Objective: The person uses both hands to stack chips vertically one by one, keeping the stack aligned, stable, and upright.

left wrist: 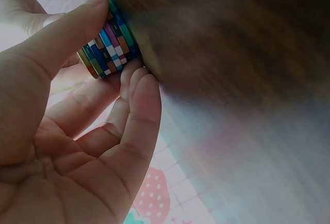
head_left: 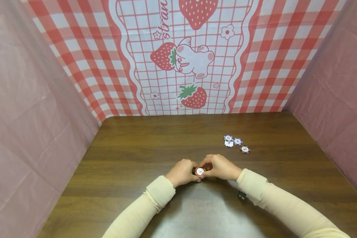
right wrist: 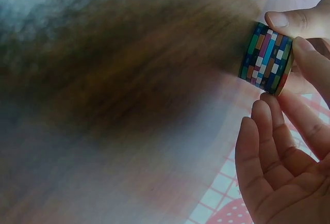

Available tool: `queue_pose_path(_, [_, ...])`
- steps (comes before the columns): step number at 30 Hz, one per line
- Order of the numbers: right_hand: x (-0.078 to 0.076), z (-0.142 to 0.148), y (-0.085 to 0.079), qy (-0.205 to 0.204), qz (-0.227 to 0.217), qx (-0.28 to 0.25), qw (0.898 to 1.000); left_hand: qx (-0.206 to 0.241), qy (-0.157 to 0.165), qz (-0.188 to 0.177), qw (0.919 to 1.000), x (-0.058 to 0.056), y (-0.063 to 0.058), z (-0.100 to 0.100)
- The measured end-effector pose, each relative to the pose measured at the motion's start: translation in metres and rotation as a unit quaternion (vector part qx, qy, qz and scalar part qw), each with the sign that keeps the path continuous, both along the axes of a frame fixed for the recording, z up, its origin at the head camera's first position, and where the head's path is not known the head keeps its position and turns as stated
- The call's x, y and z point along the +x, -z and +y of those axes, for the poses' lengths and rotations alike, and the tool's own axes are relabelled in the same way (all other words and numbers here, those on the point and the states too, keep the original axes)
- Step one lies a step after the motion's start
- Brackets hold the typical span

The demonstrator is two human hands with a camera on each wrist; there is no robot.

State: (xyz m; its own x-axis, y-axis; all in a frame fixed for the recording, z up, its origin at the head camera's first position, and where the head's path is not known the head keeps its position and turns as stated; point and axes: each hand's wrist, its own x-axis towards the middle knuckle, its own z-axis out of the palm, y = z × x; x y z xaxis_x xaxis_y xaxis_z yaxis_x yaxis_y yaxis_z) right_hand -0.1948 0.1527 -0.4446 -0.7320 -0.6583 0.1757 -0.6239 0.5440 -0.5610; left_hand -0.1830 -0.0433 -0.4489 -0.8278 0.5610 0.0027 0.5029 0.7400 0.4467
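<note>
A short stack of mixed-colour poker chips stands on the table between both hands. My left hand holds the stack from the left, thumb on its near side and fingers around the far side. From the right, my right hand pinches the red chip marked 5 at the top, thumb and forefinger on opposite edges. That chip lies flat on the stack. In the left wrist view, the striped chip edges show between the left thumb and fingertips. The right hand's other fingers are loosely bent, off the stack.
Beyond the right hand lie a blue-edged chip, a white chip, another blue-edged chip and a dark-edged chip. The wooden table meets a strawberry-patterned cloth at the back, with pink cloths at the sides.
</note>
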Motion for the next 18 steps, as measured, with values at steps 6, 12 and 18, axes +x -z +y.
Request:
queue_pose_path(6, [-0.0003,-0.0007,0.0013,-0.001,0.004,-0.001,1.0,0.005,-0.004,-0.005,1.0,0.0003,-0.0001,-0.0002])
queue_pose_path(12, [-0.0002,-0.002,0.0005,-0.001,0.006,0.003,1.0,0.007,-0.003,-0.002,1.0,-0.0008,0.0013,-0.0006])
queue_pose_path(18, [-0.0005,-0.0018,0.001,0.002,0.008,0.005,1.0,0.007,-0.002,-0.005,1.0,-0.0008,0.0012,-0.0005])
